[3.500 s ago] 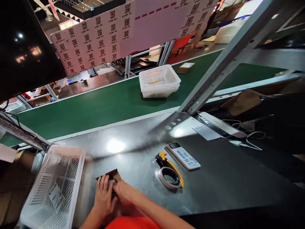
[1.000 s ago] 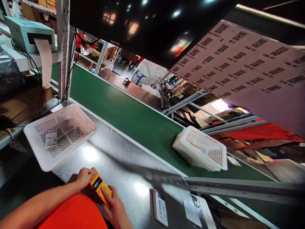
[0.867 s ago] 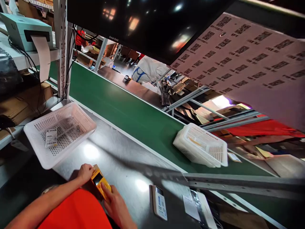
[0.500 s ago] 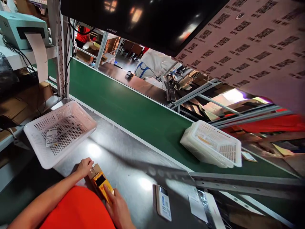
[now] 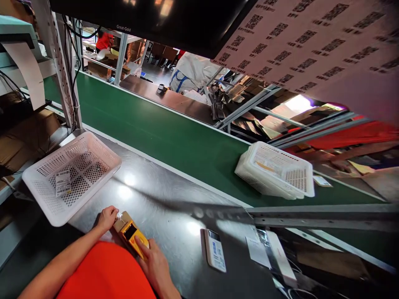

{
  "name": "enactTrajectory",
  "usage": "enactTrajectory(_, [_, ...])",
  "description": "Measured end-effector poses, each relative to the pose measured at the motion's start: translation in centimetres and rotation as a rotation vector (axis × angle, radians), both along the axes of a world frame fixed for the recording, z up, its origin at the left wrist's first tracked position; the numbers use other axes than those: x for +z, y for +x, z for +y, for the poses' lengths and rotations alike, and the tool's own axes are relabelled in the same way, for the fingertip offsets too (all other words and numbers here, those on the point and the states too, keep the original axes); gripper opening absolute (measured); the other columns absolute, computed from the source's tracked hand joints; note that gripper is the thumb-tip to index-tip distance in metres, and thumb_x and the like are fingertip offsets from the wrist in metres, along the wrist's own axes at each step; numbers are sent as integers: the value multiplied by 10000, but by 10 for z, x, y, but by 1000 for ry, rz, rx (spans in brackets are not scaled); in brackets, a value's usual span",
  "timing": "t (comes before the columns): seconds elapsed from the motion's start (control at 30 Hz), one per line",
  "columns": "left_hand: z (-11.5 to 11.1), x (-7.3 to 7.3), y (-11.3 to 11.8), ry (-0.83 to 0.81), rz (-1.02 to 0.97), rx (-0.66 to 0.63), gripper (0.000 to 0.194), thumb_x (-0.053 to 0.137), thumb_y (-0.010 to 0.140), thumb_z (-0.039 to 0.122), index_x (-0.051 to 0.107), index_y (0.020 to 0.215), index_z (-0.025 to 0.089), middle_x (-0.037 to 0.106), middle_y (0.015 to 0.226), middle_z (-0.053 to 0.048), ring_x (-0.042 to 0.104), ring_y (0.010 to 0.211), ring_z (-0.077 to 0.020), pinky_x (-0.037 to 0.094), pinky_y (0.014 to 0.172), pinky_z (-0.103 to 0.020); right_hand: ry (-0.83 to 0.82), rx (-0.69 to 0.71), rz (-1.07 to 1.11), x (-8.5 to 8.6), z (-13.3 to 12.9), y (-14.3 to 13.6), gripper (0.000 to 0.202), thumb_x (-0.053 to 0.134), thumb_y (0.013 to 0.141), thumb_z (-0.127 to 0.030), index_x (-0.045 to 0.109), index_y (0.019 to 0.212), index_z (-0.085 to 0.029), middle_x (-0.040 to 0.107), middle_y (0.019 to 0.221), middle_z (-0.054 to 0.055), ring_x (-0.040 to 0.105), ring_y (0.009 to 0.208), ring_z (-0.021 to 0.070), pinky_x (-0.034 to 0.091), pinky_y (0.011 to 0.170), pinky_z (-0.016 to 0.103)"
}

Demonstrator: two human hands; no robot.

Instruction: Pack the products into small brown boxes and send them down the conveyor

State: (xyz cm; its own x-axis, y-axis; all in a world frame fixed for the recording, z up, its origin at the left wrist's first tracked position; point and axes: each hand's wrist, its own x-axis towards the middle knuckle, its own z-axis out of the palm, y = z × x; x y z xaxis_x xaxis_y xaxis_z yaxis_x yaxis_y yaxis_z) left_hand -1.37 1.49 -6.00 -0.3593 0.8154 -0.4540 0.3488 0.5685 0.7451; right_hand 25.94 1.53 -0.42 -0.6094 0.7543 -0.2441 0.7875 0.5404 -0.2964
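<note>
My right hand (image 5: 155, 262) is closed around a yellow handheld device (image 5: 139, 240) with a black rectangular part; its exact kind I cannot make out. Against the far end of the device lies a small brown cardboard piece (image 5: 125, 217), perhaps a box end. At that end my left hand (image 5: 109, 216) is pinched on a shiny clear strip (image 5: 119, 216). Both hands are low over the metal table (image 5: 162, 216), close to my red-clad front. Left of them sits a white perforated basket (image 5: 40, 176) with a printed label packet (image 5: 63, 183) inside.
A green conveyor belt (image 5: 149, 124) runs behind the table, carrying nested white baskets (image 5: 274, 170) at right. On the table lies a phone-like device (image 5: 215, 250) beside a white paper (image 5: 258, 251). A monitor (image 5: 140, 25) and a QR-code sheet (image 5: 299, 54) hang overhead; a label printer (image 5: 18, 33) stands left.
The camera view has tilted and shifted slightly. Both hands keep the same grip, and the yellow device stays almost in place.
</note>
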Motion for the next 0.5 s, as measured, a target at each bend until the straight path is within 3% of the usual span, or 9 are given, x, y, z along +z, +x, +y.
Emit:
enactTrajectory(0.27, [-1,-1,-1,24,119,-155,322,543,1036,347,816,905,238,803,994,-43,706,965,-186,458,865,-260,55,-33,-3,-4,-3,-4,736,612,803,-82,679,1452,-423,715,1106,59,739,933,253,597,792,321])
enactTrajectory(0.5, [1,-2,-6,-34,214,-335,351,472,1078,369,761,1229,239,811,1180,-114,750,1116,-273,518,946,-338,56,-10,14,-5,-1,-1,767,636,797,-88,653,1480,-437,719,1073,51,731,889,241,584,758,304])
